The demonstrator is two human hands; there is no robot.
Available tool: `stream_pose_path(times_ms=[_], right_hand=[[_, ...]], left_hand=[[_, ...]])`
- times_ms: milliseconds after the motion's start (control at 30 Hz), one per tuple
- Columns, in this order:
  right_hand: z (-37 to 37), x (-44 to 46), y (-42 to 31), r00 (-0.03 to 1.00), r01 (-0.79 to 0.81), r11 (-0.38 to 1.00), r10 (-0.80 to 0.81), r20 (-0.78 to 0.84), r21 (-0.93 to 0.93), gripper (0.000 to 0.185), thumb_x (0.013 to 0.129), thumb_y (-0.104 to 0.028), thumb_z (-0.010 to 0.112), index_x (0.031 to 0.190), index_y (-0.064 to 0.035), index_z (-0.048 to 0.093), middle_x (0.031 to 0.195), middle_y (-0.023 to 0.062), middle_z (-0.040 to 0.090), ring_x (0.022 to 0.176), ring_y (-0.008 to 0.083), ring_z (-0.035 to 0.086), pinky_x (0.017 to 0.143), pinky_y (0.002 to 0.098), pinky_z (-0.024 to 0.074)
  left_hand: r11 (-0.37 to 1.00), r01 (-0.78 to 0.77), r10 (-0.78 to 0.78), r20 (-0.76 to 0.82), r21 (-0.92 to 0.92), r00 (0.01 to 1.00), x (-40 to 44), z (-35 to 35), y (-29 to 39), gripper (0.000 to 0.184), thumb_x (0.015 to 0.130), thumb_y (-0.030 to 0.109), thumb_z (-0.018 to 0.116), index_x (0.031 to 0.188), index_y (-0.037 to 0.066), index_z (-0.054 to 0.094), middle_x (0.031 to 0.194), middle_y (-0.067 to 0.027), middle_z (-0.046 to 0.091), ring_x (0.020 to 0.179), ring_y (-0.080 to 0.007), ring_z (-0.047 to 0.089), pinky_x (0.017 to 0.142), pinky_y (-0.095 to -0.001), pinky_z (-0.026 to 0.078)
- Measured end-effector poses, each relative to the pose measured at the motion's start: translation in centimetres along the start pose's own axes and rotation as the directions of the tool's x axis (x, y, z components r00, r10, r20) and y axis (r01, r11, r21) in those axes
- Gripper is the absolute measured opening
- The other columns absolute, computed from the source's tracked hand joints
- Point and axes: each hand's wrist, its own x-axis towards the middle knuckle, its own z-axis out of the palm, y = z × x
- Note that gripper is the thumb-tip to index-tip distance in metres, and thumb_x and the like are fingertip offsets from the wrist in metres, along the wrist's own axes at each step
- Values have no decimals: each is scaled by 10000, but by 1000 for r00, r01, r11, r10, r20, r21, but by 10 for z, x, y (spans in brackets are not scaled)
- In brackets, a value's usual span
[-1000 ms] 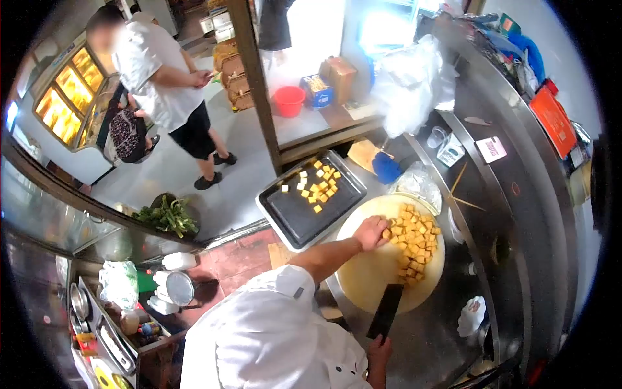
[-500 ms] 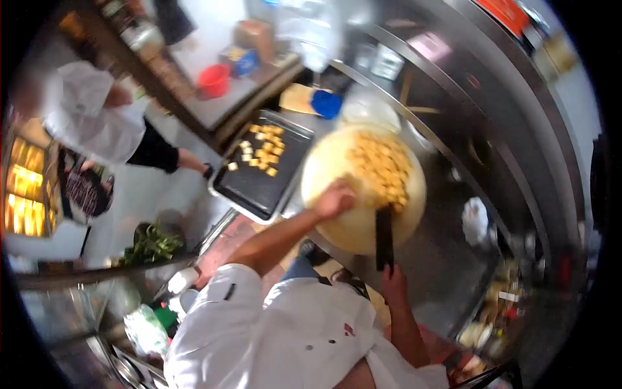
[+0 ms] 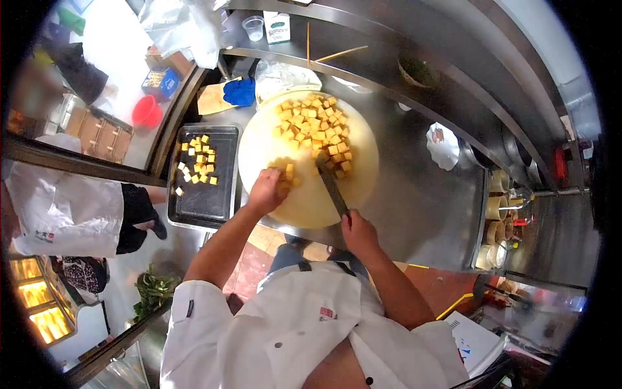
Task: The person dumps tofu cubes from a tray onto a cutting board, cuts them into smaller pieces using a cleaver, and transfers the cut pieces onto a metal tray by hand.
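On a round, pale cutting board (image 3: 259, 129) lies a heap of yellow cubes (image 3: 317, 123), their kind unclear. My left hand (image 3: 267, 193) is at the board's near left, its fingers curled against a few yellow cubes (image 3: 288, 170) apart from the heap. My right hand (image 3: 360, 235) grips the handle of a broad dark-bladed knife (image 3: 333, 189). The blade slants up and left across the board, its far end touching the heap's lower edge. Left of the board, a black tray (image 3: 201, 212) holds more cubes, scattered over its upper part.
Behind the board lie a clear plastic bag (image 3: 282, 79) and a blue glove (image 3: 239, 92). A metal shelf (image 3: 382, 71) runs along the back, bearing a carton (image 3: 276, 27) and a plastic cup (image 3: 253, 28). Another person in white (image 3: 65, 211) stands at the left.
My view has turned, so the board and tray now appear further left. The knife has tilted from nearly upright in view to a leftward slant. My left hand stays by the cubes.
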Motion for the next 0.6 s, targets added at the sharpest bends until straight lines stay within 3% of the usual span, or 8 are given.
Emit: stream_pose_path(times_ms=[133, 200, 333, 500, 567, 600], right_hand=[[1, 6, 3, 999, 21, 1000, -21, 47, 0, 316, 1051, -335, 482, 1121, -34, 550, 904, 268, 690, 836, 478, 673, 752, 574, 532], [5, 9, 6, 999, 24, 1000, -25, 43, 11, 313, 1050, -331, 483, 1116, -33, 551, 900, 271, 689, 835, 480, 672, 750, 578, 531], [4, 14, 3, 999, 41, 999, -41, 31, 1, 292, 1052, -311, 492, 1101, -30, 554, 884, 266, 688, 832, 486, 670, 740, 583, 525], [-6, 16, -9, 998, 51, 998, -52, 35, 21, 273, 1051, -287, 509, 1089, -21, 559, 892, 269, 684, 824, 480, 668, 739, 585, 521], [-9, 21, -11, 998, 53, 998, -54, 40, 43, 270, 1050, -280, 513, 1085, -17, 561, 898, 269, 683, 826, 475, 669, 742, 582, 522], [-7, 20, -9, 998, 46, 998, -48, 45, 39, 273, 1049, -278, 514, 1078, -13, 569, 908, 272, 682, 833, 471, 670, 750, 578, 523]], left_hand=[[992, 104, -103, -4, 69, 995, -4, -11, 0, 552, 726, 170, 822, 1194, 23, 570, 1179, -209, 615, 1111, -439, 558, 951, -489, 504], [978, 194, -172, -221, 80, 960, 2, -13, -9, 510, 745, 166, 814, 1171, 18, 576, 1172, -205, 604, 1086, -442, 556, 960, -495, 493], [986, 164, -160, -311, -15, 937, 39, -10, -22, 498, 771, 143, 818, 1188, 4, 583, 1201, -211, 592, 1085, -443, 552, 976, -485, 477], [1000, 19, -22, -162, -23, 986, 63, -12, -14, 473, 808, 96, 774, 1241, 35, 594, 1254, -223, 586, 1116, -432, 559, 994, -450, 481], [992, 30, -19, 89, -121, 996, 63, -20, -15, 552, 832, 69, 751, 1353, 47, 571, 1344, -212, 573, 1214, -427, 557, 1050, -441, 477], [992, 28, -16, 99, -120, 995, 59, -24, -13, 552, 832, 69, 751, 1353, 47, 571, 1344, -212, 573, 1214, -427, 557, 1050, -441, 477]])
